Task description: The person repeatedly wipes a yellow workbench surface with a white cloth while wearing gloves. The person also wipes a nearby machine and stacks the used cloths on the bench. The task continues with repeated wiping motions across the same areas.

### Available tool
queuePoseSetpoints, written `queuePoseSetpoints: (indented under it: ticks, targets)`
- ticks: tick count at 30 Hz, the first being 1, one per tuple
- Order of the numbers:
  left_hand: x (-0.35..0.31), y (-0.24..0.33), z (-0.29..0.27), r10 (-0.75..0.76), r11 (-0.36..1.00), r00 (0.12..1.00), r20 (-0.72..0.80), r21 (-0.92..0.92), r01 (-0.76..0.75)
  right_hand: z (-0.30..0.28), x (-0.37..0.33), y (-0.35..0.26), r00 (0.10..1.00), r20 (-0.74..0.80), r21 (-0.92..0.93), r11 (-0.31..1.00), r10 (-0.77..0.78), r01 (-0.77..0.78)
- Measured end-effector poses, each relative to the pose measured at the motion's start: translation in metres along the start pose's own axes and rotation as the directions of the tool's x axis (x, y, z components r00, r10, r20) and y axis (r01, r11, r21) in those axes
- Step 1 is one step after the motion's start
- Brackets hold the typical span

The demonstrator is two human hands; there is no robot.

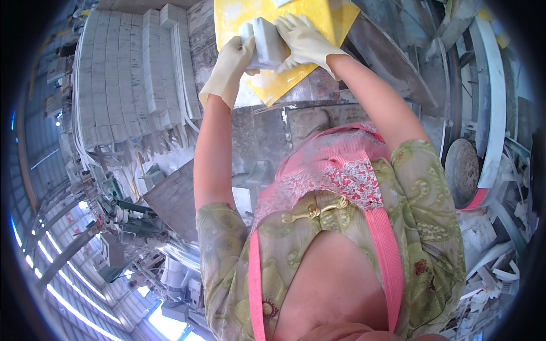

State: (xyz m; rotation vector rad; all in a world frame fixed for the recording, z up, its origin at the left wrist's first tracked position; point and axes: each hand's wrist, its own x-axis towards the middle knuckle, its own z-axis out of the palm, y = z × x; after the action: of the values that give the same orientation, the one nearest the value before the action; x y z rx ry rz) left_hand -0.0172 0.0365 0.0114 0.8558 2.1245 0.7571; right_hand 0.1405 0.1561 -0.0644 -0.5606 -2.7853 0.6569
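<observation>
Two pale, flat-sided slabs, seemingly stone, stand face to face over a yellow sheet. My left hand, in a cream rubber glove, wraps the left slab, its thumb on the near face and fingertips showing below. Against the right side of the thicker right slab rests my right hand, gloved the same way. Its fingers are stretched out and spread, with the thumb apart lower down. The slabs' undersides are hidden, so I cannot tell whether they touch the sheet.
Long grey-white slabs are stacked to the left. The yellow sheet covers part of a worn, dusty work surface. On the right lie a tilted dark board, a round dusty disc and broken offcuts. Green machinery stands lower left.
</observation>
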Motion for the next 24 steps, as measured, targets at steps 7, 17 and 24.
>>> queuePoseSetpoints:
  ticks: [7,17,24]
  targets:
    - [-0.003,0.003,0.000,-0.009,1.000,1.000,0.016,-0.016,0.009,-0.002,-0.002,-0.008,0.990,-0.138,0.041,0.999,-0.023,0.029]
    - [0.001,-0.003,-0.004,0.008,0.999,1.000,0.013,-0.043,-0.007,-0.016,-0.002,-0.019,0.997,0.023,0.422,0.903,0.076,-0.079]
    - [-0.004,0.002,-0.003,0.003,0.999,1.000,0.021,-0.051,-0.002,-0.016,-0.006,-0.020,0.992,0.054,0.440,0.889,0.114,-0.126]
